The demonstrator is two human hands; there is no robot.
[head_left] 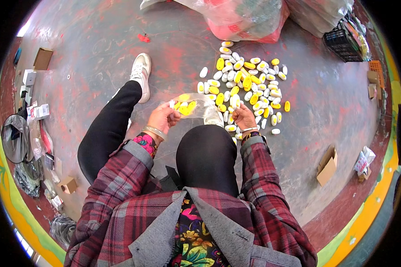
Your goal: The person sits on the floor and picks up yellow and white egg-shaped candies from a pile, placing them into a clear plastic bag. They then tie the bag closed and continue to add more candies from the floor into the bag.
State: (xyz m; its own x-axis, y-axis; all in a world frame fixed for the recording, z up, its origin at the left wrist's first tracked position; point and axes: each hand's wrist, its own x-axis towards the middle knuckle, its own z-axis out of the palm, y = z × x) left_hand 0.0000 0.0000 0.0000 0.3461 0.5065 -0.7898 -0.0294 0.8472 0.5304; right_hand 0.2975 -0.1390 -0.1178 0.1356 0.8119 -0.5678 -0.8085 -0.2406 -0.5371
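My left hand (164,117) pinches one end of a clear plastic bag (202,103), which stretches to the right above my knee. Several yellow oval pieces (187,107) show inside it, near my fingers. At the near edge of a loose pile of white and yellow oval pieces (258,84), my right hand (244,118) is closed, a white-and-yellow oval piece (235,101) at its fingertips. The pile lies on the floor in front of me and to the right. What the pieces are, I cannot make out.
My white shoes (141,73) stand left of the pile and beside it. Large filled plastic bags (249,20) rest behind the pile, with a black crate (343,42) at far right. A cardboard box (327,165) lies at right; boxes and wrappings (40,111) line the left wall.
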